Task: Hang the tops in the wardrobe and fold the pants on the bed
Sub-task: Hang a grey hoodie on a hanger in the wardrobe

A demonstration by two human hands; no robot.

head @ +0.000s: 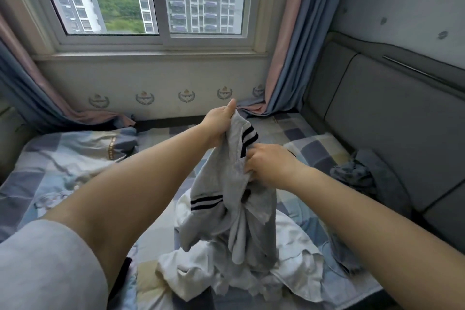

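Both hands grip the grey top (234, 191), left hand (221, 118) high, right hand (266, 163) lower, lifting it above the white garment (289, 269) on the bed (75, 158), seemingly to sort it for hanging.

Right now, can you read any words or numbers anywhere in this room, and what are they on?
No words or numbers can be read.
Wall emblems under the window: pictures only, any lettering too small to tell.
Tan strip on the quilt: marks too blurred to read.
Grey top with black stripes: no print showing.
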